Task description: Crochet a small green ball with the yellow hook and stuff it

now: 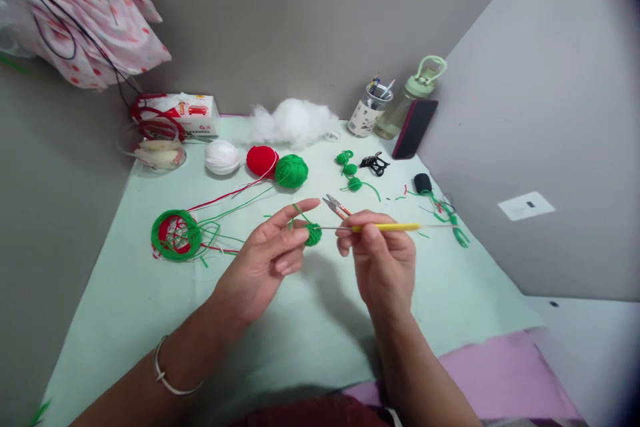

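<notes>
Between the thumb and fingers of my left hand (270,253) is a small green crochet piece (313,234). Green yarn runs over the raised index finger of that hand. My right hand (383,260) grips a crochet hook (387,227) by its yellow handle, and the metal shaft points left, its tip at the green piece. Just behind my right hand lie thread snips (336,205), their handles partly hidden by the fingers. A green yarn ball (291,171) sits farther back, with a strand trailing left from it.
Left of my hands lies a green and red yarn ring (177,235). Behind stand a red yarn ball (262,161), a white yarn ball (223,157) and white stuffing (295,121). Small green crochet pieces (350,169), a black claw clip (375,163), a phone (415,129) and a bottle (403,107) are at the right.
</notes>
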Demonstrator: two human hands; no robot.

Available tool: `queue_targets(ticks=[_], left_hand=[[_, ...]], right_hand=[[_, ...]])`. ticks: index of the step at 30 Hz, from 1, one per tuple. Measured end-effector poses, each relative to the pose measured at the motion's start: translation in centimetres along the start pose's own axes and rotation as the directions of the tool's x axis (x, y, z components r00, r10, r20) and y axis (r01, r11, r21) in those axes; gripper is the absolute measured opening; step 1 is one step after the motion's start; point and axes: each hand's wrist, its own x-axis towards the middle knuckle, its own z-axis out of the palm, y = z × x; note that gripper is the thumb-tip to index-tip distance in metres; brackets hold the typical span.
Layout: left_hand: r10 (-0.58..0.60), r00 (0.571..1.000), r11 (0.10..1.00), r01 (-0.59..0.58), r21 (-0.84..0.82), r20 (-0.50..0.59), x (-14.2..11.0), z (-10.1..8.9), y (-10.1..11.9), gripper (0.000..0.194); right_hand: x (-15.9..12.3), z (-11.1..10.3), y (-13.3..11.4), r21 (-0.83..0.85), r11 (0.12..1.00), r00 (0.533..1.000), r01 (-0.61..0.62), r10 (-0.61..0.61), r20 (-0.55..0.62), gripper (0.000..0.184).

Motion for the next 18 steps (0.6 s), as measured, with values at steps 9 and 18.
queue_targets(ticks=[9,18], left_hand=[[0.069,0.998,0.981,-0.067,0.185,-0.007,0.03,0.38,-0.75,0.024],[0.071,0.996,0.982,-0.059,0.180,-0.061,0.01,0.45,-0.57,0.017]], right_hand=[[-0.34,0.43,0.20,0.096,0.990,0.993,-0.099,0.091,0.077,0.014],[-0.28,0.08,-0.03,0.020,0.997,0.997,-0.071,0.071,0.010,0.015]])
